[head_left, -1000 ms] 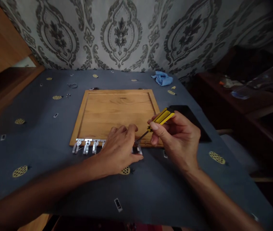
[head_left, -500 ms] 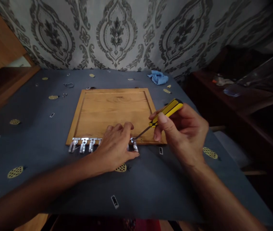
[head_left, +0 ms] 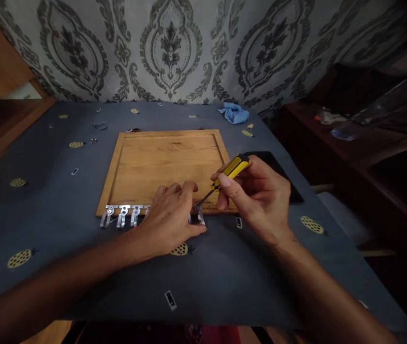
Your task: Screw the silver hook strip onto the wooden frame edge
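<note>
A wooden framed board (head_left: 164, 167) lies on the table with a silver metal hook rail (head_left: 123, 210) along its near edge. My left hand (head_left: 171, 217) grips the rail near its right end, thumb below by the last hook and fingers over the top, hiding the middle hooks. In my right hand (head_left: 261, 200) is a yellow and black screwdriver (head_left: 235, 167), pinched by the handle and tilted. Its tip meets the rail's right end, beside my left fingers; whether a screw sits under it is too small to tell.
Small screws (head_left: 93, 141) and a bent metal hook (head_left: 99, 126) lie at the left back. A crumpled blue cloth (head_left: 234, 113) is at the far edge. Right of the board, partly behind my hand, lies a dark flat object (head_left: 293, 186). A wooden cabinet (head_left: 3, 52) stands at left.
My right hand and the screwdriver have moved left and slightly down, uncovering the dark flat object. My left hand stays on the rail. The view has shifted slightly.
</note>
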A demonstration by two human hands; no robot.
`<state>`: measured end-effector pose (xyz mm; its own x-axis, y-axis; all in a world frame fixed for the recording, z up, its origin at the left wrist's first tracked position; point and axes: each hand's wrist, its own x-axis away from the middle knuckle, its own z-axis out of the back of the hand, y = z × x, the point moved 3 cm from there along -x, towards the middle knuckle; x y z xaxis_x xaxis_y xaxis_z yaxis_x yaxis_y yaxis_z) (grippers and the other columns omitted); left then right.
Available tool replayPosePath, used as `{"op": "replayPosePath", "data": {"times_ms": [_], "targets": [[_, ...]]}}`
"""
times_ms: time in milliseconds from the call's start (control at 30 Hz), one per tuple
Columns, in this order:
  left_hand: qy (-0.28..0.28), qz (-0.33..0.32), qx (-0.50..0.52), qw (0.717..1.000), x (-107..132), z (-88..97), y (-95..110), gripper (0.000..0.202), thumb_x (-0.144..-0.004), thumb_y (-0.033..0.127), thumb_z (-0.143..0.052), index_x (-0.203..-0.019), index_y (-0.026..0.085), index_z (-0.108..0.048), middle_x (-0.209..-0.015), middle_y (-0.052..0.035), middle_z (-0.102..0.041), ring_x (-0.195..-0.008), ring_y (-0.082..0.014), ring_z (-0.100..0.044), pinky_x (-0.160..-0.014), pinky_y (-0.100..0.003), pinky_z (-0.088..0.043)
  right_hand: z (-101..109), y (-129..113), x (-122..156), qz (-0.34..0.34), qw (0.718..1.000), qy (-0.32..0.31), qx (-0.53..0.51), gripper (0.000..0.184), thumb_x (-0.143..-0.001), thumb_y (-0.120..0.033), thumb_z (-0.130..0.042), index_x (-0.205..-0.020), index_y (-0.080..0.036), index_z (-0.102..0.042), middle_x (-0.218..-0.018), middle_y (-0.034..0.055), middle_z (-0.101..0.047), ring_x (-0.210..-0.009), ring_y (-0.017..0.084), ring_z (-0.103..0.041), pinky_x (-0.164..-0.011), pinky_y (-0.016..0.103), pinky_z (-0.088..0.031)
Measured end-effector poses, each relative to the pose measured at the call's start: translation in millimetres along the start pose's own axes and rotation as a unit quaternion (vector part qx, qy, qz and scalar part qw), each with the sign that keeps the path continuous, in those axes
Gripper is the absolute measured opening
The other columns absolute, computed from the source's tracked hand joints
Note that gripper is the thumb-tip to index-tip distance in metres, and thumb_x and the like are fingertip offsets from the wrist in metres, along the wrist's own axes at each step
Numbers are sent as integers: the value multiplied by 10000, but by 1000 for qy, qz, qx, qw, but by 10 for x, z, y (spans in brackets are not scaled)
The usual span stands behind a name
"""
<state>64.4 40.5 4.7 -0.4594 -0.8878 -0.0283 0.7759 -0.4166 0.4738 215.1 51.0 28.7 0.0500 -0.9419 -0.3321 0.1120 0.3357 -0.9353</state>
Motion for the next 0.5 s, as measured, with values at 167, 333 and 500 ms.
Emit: {"op": "replayPosePath", "data": {"times_ms": [167,333,500], "targets": [[-3,2,-6,1000,-7,6,9,496,-705,339,-771,-1037,185,-437,-993,-69,-622,-981,-294,-579,-850,-440,-427,-13,10,0,-9,1000,-4,-19,283,-709,-368,-812,-765,-219,-578,-605,-60,-576,-419,78,-546,-370,202,-459],[-1,1,-8,1000,-10,2,5,502,-711,343,-769,-1051,184,-436,-1010,-77,-617,-975,-294,-576,-843,-441,-432,10,-42,-47,-17,999,-47,-20,288,-688,-402,-819,-827,-209,-656,-699,-40,-616,-426,57,-532,-385,189,-474],[-3,2,-1,1000,-7,0,-2,502,-699,331,-786,-1028,185,-437,-979,-65,-624,-957,-288,-581,-841,-433,-434,44,-53,-72,-33,992,-123,-21,229,-788,-387,-739,-885,-185,-697,-615,-23,-612,-485,91,-600,-487,211,-539]]}}
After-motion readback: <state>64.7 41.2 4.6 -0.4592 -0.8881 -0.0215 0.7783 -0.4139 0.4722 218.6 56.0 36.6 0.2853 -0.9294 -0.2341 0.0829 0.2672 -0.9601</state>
